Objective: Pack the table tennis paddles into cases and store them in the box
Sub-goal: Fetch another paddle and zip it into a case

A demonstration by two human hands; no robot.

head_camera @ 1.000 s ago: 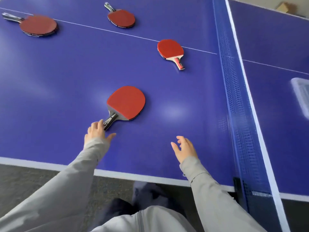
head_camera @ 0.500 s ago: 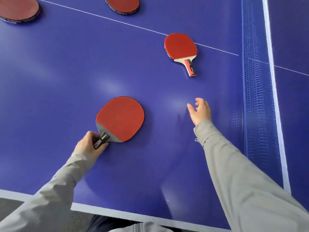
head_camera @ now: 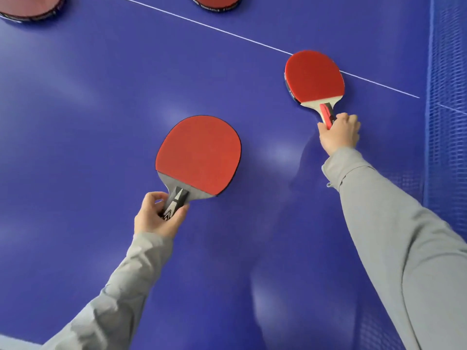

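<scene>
Paddles lie flat on the blue table [head_camera: 88, 122], red faces up. Your left hand [head_camera: 156, 218] grips the near paddle [head_camera: 199, 155] by its grey handle; your right hand [head_camera: 340, 133] grips the far paddle [head_camera: 314, 77] by its red handle. Likely light and stiff; handles give the surest hold, rubber faces mark easily.

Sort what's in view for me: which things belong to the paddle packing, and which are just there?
Job:
- black-handled paddle, gripped by the left hand
- red-handled paddle, gripped by the right hand
- two more paddles cut off at the top edge

Just there:
- blue table
- net

No cases or box in view.
</scene>
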